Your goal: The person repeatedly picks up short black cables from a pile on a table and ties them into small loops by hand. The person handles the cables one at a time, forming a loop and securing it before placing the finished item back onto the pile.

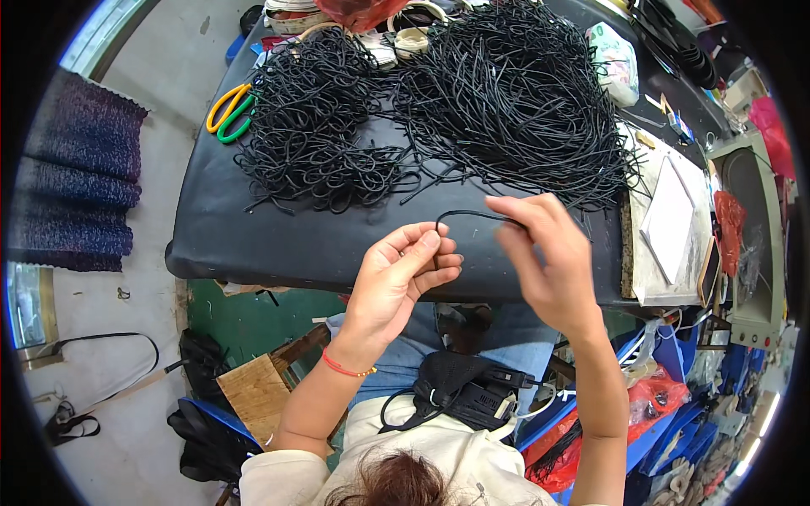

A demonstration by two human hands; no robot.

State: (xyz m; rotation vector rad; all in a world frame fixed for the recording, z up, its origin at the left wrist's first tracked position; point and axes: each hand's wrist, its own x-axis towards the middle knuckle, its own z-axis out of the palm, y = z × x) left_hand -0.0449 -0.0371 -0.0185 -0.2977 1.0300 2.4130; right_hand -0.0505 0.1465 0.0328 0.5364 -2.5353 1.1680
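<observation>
A thin black cord runs in a low arc between my two hands, over the near edge of the dark-topped table. One end is pinched between the thumb and fingers of my left hand. My right hand, slightly smeared by motion, has its fingertips on the other part of the cord. Beyond my hands lie two heaps of black cords: a looped, curly pile at the left and a bigger pile of straighter lengths at the right.
Scissors with yellow and green handles lie left of the curly pile. A board with white sheets stands at the table's right side. A red plastic bag sits at the back. Beside my lap is a wooden piece.
</observation>
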